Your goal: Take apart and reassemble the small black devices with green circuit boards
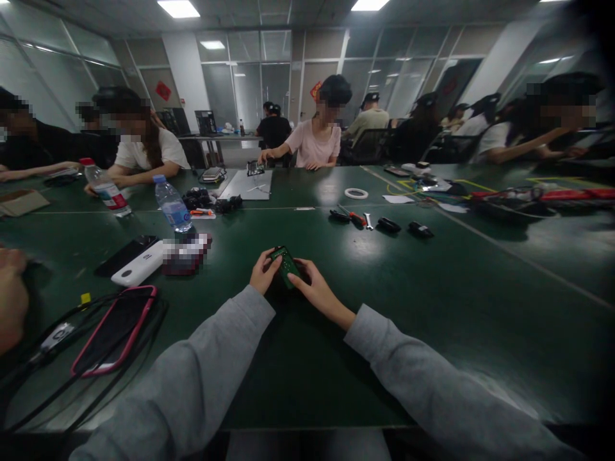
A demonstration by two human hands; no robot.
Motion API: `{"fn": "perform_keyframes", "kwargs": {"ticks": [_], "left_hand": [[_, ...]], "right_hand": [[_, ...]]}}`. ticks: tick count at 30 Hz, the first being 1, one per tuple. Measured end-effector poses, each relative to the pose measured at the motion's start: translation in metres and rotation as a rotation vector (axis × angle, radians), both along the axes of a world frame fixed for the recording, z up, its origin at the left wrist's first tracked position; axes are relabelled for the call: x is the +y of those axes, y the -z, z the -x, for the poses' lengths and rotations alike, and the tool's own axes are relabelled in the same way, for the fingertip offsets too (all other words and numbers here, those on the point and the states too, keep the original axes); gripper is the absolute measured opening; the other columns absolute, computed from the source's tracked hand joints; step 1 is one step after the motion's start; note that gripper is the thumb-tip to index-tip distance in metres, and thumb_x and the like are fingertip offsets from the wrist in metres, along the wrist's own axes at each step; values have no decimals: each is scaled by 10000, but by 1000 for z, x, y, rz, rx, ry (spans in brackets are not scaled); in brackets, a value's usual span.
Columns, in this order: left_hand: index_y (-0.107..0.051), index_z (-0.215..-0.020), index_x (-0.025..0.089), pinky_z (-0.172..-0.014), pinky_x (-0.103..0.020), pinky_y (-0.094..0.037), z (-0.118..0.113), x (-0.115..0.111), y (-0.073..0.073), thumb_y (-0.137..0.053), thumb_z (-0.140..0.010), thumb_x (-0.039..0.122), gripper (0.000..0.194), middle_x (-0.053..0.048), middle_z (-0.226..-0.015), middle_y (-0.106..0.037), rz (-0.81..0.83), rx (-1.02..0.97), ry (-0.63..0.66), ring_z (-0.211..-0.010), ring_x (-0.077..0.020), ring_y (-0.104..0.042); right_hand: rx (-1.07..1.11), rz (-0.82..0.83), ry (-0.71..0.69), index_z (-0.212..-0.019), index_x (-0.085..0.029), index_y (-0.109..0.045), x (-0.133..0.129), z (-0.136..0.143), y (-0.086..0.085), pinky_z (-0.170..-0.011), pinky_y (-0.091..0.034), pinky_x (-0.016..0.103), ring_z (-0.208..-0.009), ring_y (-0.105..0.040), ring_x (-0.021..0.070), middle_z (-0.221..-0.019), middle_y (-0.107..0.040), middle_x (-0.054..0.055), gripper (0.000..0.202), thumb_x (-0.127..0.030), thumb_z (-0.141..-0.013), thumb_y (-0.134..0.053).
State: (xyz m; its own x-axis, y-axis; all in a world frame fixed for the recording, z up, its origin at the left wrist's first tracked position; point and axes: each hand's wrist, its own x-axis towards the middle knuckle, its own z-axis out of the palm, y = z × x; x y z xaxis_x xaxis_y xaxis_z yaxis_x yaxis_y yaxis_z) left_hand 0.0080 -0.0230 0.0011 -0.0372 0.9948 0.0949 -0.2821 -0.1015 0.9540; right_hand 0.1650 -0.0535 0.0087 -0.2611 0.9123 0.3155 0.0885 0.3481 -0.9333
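A small green circuit board [287,266] with a dark edge is held tilted between my two hands, over the middle of the green table [298,358]. My left hand [264,271] grips its left side, thumb on the face. On the right side, my right hand [314,286] holds the board's lower part, with the thumb across its face and the other fingers partly hidden behind it. Beyond the board lie an orange-handled screwdriver [358,219], a small wrench [368,221] and black parts [389,225].
To the left are a pink-framed phone [118,330] with black cables, a white device [139,263] and two bottles [173,205]. Another person's hand [10,298] is at the left edge. A white ring [356,193] lies farther back. People sit across the table.
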Motion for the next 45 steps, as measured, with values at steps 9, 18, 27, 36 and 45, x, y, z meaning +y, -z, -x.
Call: {"fn": "perform_keyframes", "kwargs": {"ticks": [9, 18, 27, 36, 45], "left_hand": [[-584, -1063, 225, -797, -299, -473, 0, -4, -6, -705, -675, 392, 439, -42, -967, -651, 2, -53, 70, -841, -158, -616], [-585, -1062, 218, -818, -311, -467, 0, -4, -5, -702, -681, 389, 434, -51, -979, -656, 2, -49, 65, -871, -170, -617], [-592, -1058, 224, -810, -307, -470, 0, -5, -6, -709, -671, 382, 434, -51, -998, -657, 14, -63, 63, -878, -172, -617], [-587, -1060, 216, -807, -301, -468, 0, -5, -8, -705, -678, 380, 432, -52, -987, -657, 8, -65, 69, -886, -174, -614], [-585, -1080, 226, -797, -309, -470, 1, -5, -6, -700, -684, 393, 445, -52, -997, -652, 35, -66, 83, -866, -173, -617]], "right_hand": [[-7, 12, -11, -1273, -183, -363, -1, 0, 2, -1006, -415, 390, -1164, -476, 201, -1263, -464, 109, 549, -437, -842, -587], [-70, -27, -37, -1292, -175, -340, -2, -1, 1, -1015, -401, 386, -1171, -465, 202, -1265, -457, 114, 582, -406, -829, -606], [-73, -47, -45, -1292, -184, -333, -3, -1, 0, -1022, -394, 393, -1195, -445, 209, -1284, -440, 112, 573, -393, -830, -600], [-91, -21, -38, -1309, -184, -327, -3, -1, 1, -1006, -409, 380, -1178, -458, 203, -1278, -444, 107, 595, -407, -831, -604], [-109, -189, 240, -1219, -178, -425, -14, 1, -23, -906, -451, 360, -1024, -528, 191, -1135, -517, 93, 410, -385, -884, -539]]}}
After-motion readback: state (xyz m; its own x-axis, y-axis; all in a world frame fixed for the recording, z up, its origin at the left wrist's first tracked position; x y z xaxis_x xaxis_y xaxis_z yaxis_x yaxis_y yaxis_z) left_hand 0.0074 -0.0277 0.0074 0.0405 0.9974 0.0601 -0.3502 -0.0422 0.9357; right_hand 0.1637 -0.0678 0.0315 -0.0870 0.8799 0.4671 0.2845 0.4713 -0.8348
